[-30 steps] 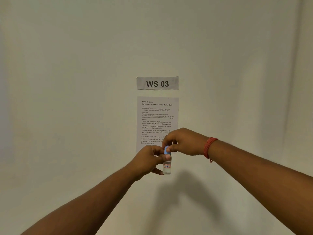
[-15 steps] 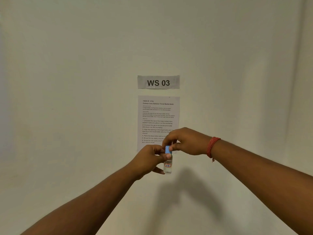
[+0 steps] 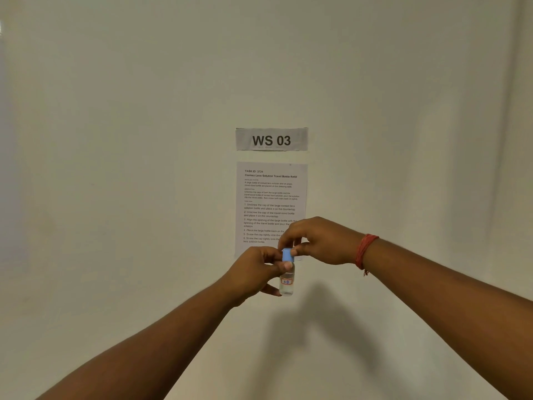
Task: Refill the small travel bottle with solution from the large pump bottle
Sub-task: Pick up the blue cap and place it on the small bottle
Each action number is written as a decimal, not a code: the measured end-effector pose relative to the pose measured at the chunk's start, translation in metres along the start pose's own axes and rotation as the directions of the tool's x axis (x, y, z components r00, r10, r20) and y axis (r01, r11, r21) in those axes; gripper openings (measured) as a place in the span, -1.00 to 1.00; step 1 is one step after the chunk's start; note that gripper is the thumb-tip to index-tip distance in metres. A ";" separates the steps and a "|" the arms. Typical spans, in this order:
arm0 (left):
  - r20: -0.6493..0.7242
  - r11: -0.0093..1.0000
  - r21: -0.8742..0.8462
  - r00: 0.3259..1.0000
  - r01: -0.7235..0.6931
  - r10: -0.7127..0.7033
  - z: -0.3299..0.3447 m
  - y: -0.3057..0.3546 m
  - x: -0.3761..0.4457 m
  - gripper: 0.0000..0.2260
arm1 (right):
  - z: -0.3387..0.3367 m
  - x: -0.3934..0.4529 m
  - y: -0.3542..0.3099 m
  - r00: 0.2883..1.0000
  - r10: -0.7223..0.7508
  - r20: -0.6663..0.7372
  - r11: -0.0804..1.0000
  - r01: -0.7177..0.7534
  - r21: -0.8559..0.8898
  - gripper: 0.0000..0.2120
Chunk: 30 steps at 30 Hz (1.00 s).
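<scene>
- Small travel bottle [image 3: 286, 280] held up at arm's length, mid-air, in front of a pale wall; no counter in view, large pump bottle not seen.
- Left hand [image 3: 255, 274] wrapped round the bottle's upper body, thumb pressed just under the cap; judged as the steadying grip so the body can't spin.
- Right hand [image 3: 320, 241] above, fingers pinched on the blue cap [image 3: 287, 254] from the sides; judged a twisting grip. Whether cap is being loosened or tightened: can't tell.
- Bottle's long axis approx. vertical, cap end up, base down; kept upright prob. so liquid stays off the neck.
- Clear liquid seen in lower part; level not readable. Red-edged label [image 3: 286, 281] faces cam.
- Red thread band [image 3: 364, 249] on right wrist.
- Behind hands: "WS 03" sign [image 3: 271, 139] w/ instruction sheet [image 3: 271, 197] below, lower corner hidden by right hand.
</scene>
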<state>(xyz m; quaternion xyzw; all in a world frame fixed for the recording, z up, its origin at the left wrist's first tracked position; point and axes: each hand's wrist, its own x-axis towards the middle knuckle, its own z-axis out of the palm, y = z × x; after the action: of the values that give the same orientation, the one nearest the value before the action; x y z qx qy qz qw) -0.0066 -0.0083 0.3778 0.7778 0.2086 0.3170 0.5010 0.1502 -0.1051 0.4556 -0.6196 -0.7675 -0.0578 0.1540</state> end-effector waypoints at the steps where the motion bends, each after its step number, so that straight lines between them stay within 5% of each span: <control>1: 0.002 1.000 0.003 1.000 0.001 -0.001 0.000 -0.001 0.000 -0.80 | 0.001 0.000 -0.001 1.000 0.006 -0.008 1.000 -0.006 -0.012 -0.80; 10: -0.003 1.000 0.023 1.000 0.008 -0.008 0.003 -0.002 -0.002 -0.78 | 0.001 -0.001 -0.001 1.000 0.007 0.019 1.000 -0.006 -0.021 -0.71; 19: 0.000 1.000 -0.006 1.000 -0.001 0.001 0.003 -0.004 -0.004 -0.82 | 0.006 0.002 0.000 1.000 0.020 0.003 0.994 -0.020 -0.109 -0.84; 24: -0.006 1.000 0.005 1.000 0.000 0.000 0.003 -0.004 -0.003 -0.81 | 0.002 -0.002 0.001 1.000 -0.008 0.030 0.998 0.010 -0.055 -0.66; 30: 0.003 1.000 -0.007 1.000 -0.011 0.011 0.003 -0.006 -0.004 -0.81 | 0.006 0.000 0.000 0.999 -0.010 0.031 0.994 0.013 -0.107 -0.80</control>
<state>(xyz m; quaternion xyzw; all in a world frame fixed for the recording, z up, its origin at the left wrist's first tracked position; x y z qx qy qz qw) -0.0073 -0.0099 0.3709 0.7775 0.2026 0.3194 0.5024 0.1494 -0.1032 0.4495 -0.6234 -0.7691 -0.0904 0.1086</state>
